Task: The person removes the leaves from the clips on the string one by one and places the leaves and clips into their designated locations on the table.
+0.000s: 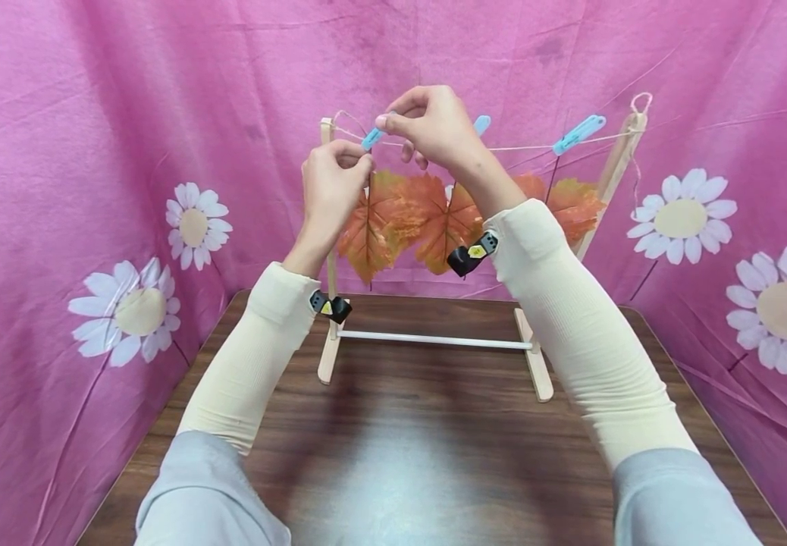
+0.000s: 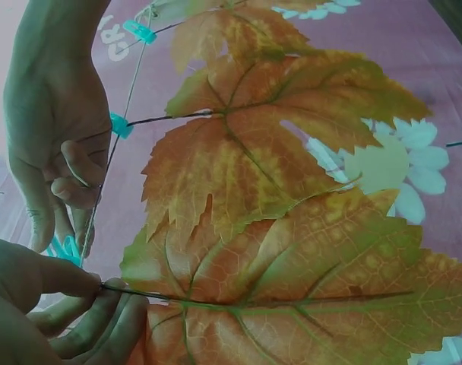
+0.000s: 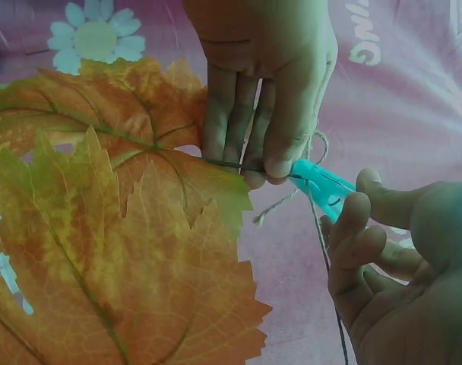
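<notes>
At the left end of the string [image 1: 523,147], my right hand [image 1: 440,125] pinches a light-blue clothespin [image 1: 371,138] by its handle ends between thumb and fingers. Just below it, my left hand [image 1: 330,186] pinches the dark stem [image 2: 140,293] of an orange-green artificial maple leaf [image 1: 366,231]. In the right wrist view the clothespin [image 3: 314,182] sits at the string, with the stem's end at its jaws. To the right, another maple leaf [image 1: 444,220] hangs from a blue clothespin [image 1: 481,125], partly hidden by my right hand. Farther right a third leaf [image 1: 574,206] hangs from a clothespin [image 1: 579,135].
The string runs between two wooden posts, the left post [image 1: 331,273] and the right post [image 1: 615,171], with a white rod [image 1: 434,339] joining their feet. They stand on a brown wooden table [image 1: 393,462]. Behind hangs a pink cloth [image 1: 243,91] printed with white daisies.
</notes>
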`<state>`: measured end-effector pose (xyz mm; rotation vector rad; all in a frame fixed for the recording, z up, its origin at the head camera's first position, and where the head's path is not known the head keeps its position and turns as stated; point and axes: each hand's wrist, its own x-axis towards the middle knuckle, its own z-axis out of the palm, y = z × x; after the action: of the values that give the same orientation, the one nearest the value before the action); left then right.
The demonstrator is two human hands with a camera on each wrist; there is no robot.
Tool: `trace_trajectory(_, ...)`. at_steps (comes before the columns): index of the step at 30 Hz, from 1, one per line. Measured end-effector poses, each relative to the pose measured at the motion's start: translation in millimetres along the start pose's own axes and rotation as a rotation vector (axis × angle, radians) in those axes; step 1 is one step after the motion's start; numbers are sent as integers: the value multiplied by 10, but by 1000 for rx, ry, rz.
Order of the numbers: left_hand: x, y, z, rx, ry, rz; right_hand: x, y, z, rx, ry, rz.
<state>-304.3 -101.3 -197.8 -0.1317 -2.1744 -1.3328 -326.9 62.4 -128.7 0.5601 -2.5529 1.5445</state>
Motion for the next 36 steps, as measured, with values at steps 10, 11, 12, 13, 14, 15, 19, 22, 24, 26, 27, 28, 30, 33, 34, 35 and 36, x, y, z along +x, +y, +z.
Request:
trace_trajectory(10, 0, -12, 10, -23, 10, 5, 4, 12, 8, 4, 43, -10)
trace_trajectory(11, -2, -12, 11, -24, 10, 4, 2, 12, 7, 12, 51, -11)
trace_trajectory(12, -4, -13, 11, -27, 9, 3, 0, 12, 7, 19, 60, -11)
trace_trajectory(13, -6, -15, 12, -30, 9, 6, -2, 11, 6, 28, 69, -11)
trace_trajectory(14, -9, -17, 13, -35, 9, 9, -4, 12, 6, 40, 77, -10)
trace_trajectory(15, -11, -19, 13, -38, 10, 14, -4, 12, 4, 50, 84, -7)
trace_trajectory(19, -13, -31, 17, -52, 20, 27, 2, 14, 1, 82, 104, -12)
trace_trajectory(22, -9, -40, 15, -61, 30, 26, 10, 21, -1, 102, 121, -35)
trace_trajectory(24, -11, -45, 12, -66, 31, 30, 9, 24, -8, 114, 134, -52)
trace_trajectory(26, -15, -47, 11, -71, 29, 32, 6, 22, -18, 126, 144, -62)
trace_trajectory(27, -17, -46, 12, -74, 28, 35, 3, 22, -23, 126, 149, -70)
trace_trajectory(28, -20, -46, 14, -78, 26, 39, -1, 22, -31, 125, 153, -75)
trace_trajectory(30, -23, -42, 15, -90, 24, 43, -8, 21, -45, 127, 158, -82)
trace_trajectory(33, -21, -33, 21, -108, 30, 49, -16, 20, -71, 148, 163, -92)
trace_trajectory(34, -19, -29, 24, -116, 31, 51, -22, 20, -80, 159, 164, -93)
trace_trajectory(35, -18, -25, 26, -124, 33, 51, -26, 21, -89, 171, 166, -93)
trace_trajectory(36, -16, -22, 28, -131, 33, 55, -30, 22, -98, 184, 167, -96)
